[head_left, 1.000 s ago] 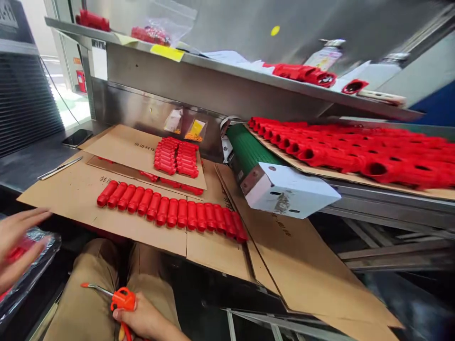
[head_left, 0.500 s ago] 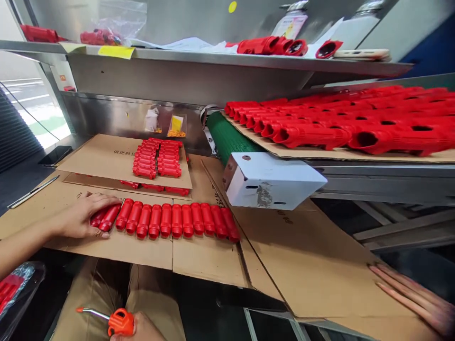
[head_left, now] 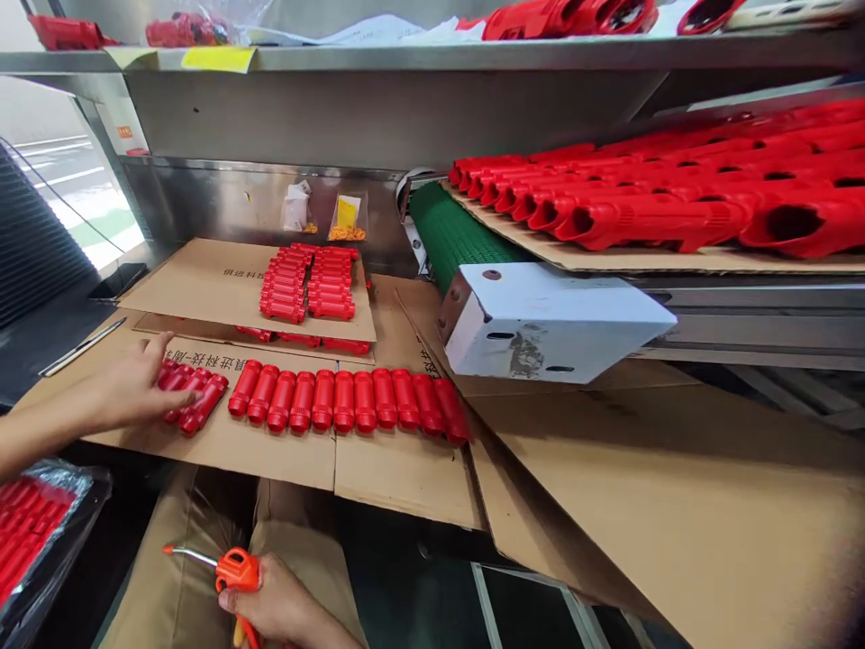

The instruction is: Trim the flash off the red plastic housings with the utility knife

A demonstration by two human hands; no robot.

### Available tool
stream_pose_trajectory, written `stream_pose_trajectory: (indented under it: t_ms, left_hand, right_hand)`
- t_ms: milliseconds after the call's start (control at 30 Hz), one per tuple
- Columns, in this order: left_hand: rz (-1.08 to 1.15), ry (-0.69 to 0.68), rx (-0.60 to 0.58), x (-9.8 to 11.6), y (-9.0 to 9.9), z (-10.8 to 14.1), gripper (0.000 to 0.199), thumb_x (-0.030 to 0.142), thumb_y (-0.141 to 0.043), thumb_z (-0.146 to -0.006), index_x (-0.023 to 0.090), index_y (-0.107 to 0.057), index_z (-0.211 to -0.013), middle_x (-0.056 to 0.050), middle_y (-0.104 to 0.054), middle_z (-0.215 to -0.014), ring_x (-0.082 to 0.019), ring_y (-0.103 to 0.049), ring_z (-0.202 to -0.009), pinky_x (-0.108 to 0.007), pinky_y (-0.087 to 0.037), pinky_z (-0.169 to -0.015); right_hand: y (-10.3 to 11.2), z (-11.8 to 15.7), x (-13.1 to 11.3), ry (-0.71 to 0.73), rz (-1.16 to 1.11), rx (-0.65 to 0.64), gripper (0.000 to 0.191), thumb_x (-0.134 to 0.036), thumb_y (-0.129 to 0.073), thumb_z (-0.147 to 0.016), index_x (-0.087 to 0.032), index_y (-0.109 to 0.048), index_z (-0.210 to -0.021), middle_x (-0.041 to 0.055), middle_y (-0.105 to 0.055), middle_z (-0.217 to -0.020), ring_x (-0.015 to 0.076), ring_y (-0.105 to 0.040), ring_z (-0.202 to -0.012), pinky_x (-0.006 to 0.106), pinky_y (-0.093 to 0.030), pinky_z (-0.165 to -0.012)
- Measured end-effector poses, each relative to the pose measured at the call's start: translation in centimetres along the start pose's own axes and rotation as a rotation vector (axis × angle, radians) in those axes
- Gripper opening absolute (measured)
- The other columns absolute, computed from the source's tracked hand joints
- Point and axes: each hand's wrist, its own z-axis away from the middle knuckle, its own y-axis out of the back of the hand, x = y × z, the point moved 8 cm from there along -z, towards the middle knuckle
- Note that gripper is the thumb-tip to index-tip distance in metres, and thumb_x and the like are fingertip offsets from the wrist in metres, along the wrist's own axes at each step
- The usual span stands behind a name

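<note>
My left hand point(head_left: 125, 389) is over the left end of the cardboard, fingers apart, beside a small group of red plastic tubes point(head_left: 203, 406). Its fingers partly cover some of them; whether they touch cannot be made out. To the right, a row of similar red tubes point(head_left: 344, 401) lies side by side, with a gap between row and group. Low in front of my lap, my right hand point(head_left: 284, 602) grips an orange air blow gun point(head_left: 238, 571), its thin metal nozzle pointing left.
Smaller red parts point(head_left: 307, 281) lie on stacked cardboard point(head_left: 189, 279) behind the row. A white-ended green conveyor point(head_left: 459, 234) carries a sheet of red housings point(head_left: 655, 216). A loose cardboard sheet point(head_left: 676, 478) slants at right. A bag-lined bin point(head_left: 81, 505) of red parts stands lower left.
My left hand has lifted off the tubes and spread its fingers; the small group now sits apart from the row. Another person's hand at right has left clear view, and the cardboard there is raised.
</note>
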Motion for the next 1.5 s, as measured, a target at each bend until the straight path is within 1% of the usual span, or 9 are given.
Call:
stream_pose_trajectory:
  t_ms: [100, 233, 433, 700, 867, 967, 1133, 1267, 1500]
  left_hand:
    - [-0.016, 0.174, -0.123, 0.7, -0.8, -0.2, 0.130, 0.085, -0.069, -0.067, -0.005, -0.043, -0.157, -0.040, -0.065, -0.136, -0.055, -0.071, -0.117, -0.057, -0.055, -0.096]
    - [-0.028, 0.310, -0.180, 1.9, -1.6, -0.2, 0.119, 0.080, -0.081, -0.052, 0.004, -0.061, -0.143, -0.044, -0.056, -0.146, -0.067, -0.060, -0.127, -0.069, -0.051, -0.097]
    - [0.103, 0.442, -0.173, 2.6, -1.5, 1.0, 0.121, 0.083, -0.073, -0.067, 0.007, -0.045, -0.157, -0.045, -0.043, -0.155, -0.062, -0.062, -0.122, -0.058, -0.060, -0.071]
    - [0.347, 0.370, 0.047, 1.8, -0.2, 1.2, 0.105, 0.052, -0.099, -0.037, 0.013, -0.068, -0.130, -0.031, -0.063, -0.135, -0.065, -0.057, -0.129, -0.072, -0.051, -0.100]
    - [0.836, 0.145, 0.125, -0.2, 1.0, 7.0, 0.093, 0.066, -0.078, -0.070, 0.020, -0.055, -0.147, -0.016, -0.071, -0.131, -0.038, -0.073, -0.111, -0.053, -0.064, -0.089]
    - [1.327, 0.095, 0.229, -3.2, -1.8, 14.3, 0.098, 0.071, -0.076, -0.064, 0.027, -0.056, -0.149, -0.019, -0.070, -0.145, -0.046, -0.075, -0.113, -0.058, -0.066, -0.085]
    - [1.896, 0.105, 0.176, -4.7, -11.9, 23.6, 0.103, 0.059, -0.089, -0.062, 0.036, -0.056, -0.157, -0.012, -0.072, -0.148, -0.048, -0.072, -0.127, -0.057, -0.066, -0.098]
    - [1.963, 0.146, 0.179, -5.7, -16.8, 25.7, 0.105, 0.054, -0.091, -0.061, 0.030, -0.054, -0.157, -0.015, -0.073, -0.144, -0.049, -0.068, -0.134, -0.060, -0.055, -0.115]
    - [1.988, 0.142, 0.232, -10.0, -19.1, 27.3, 0.103, 0.050, -0.091, -0.063, 0.028, -0.050, -0.155, -0.017, -0.071, -0.146, -0.047, -0.068, -0.135, -0.061, -0.052, -0.117]
  right_hand:
    - [-0.9, 0.4, 0.5, -0.058, -0.036, -0.093, 0.024, -0.017, -0.076, -0.083, -0.020, -0.057, -0.067, -0.0099, -0.055, -0.051, 0.0084, -0.056, -0.041, 0.017, -0.043, -0.048]
    - [-1.2, 1.1, 1.0, -0.063, -0.077, -0.133, 0.021, -0.025, -0.079, -0.086, -0.020, -0.061, -0.077, -0.0103, -0.056, -0.051, 0.0104, -0.063, -0.043, 0.017, -0.049, -0.049]
    - [-1.0, 2.1, 1.1, -0.027, -0.104, -0.134, 0.024, -0.034, -0.083, -0.086, -0.018, -0.066, -0.085, -0.0085, -0.062, -0.051, 0.0104, -0.064, -0.043, 0.017, -0.047, -0.049]
    - [-1.1, 3.0, 0.0, -0.002, -0.098, -0.138, 0.030, -0.041, -0.084, -0.084, -0.019, -0.064, -0.086, -0.0120, -0.053, -0.051, 0.0113, -0.063, -0.042, 0.019, -0.049, -0.048]
    - [-0.8, 4.0, -1.5, 0.035, -0.064, -0.127, 0.046, -0.058, -0.084, -0.079, -0.019, -0.063, -0.090, -0.0097, -0.055, -0.052, 0.0132, -0.062, -0.044, 0.024, -0.052, -0.050]
    - [0.2, 7.1, -3.3, 0.106, -0.031, -0.077, 0.055, -0.070, -0.079, -0.078, -0.020, -0.061, -0.092, -0.0075, -0.059, -0.059, 0.0124, -0.060, -0.049, 0.025, -0.051, -0.053]
    - [1.2, 15.1, -9.8, 0.409, 0.361, 0.034, 0.039, -0.057, -0.066, -0.095, -0.022, -0.061, -0.078, -0.0013, -0.064, -0.073, 0.0149, -0.061, -0.070, 0.028, -0.048, -0.069]
    - [-0.8, 16.8, -13.3, 0.357, 0.760, 0.002, 0.037, -0.057, -0.055, -0.101, -0.023, -0.063, -0.085, 0.0001, -0.065, -0.077, 0.0174, -0.062, -0.071, 0.031, -0.043, -0.069]
    - [-4.3, 15.1, -15.5, 0.155, 1.040, -0.063, 0.042, -0.062, -0.052, -0.101, -0.023, -0.066, -0.091, 0.0017, -0.066, -0.076, 0.0198, -0.062, -0.068, 0.032, -0.035, -0.064]
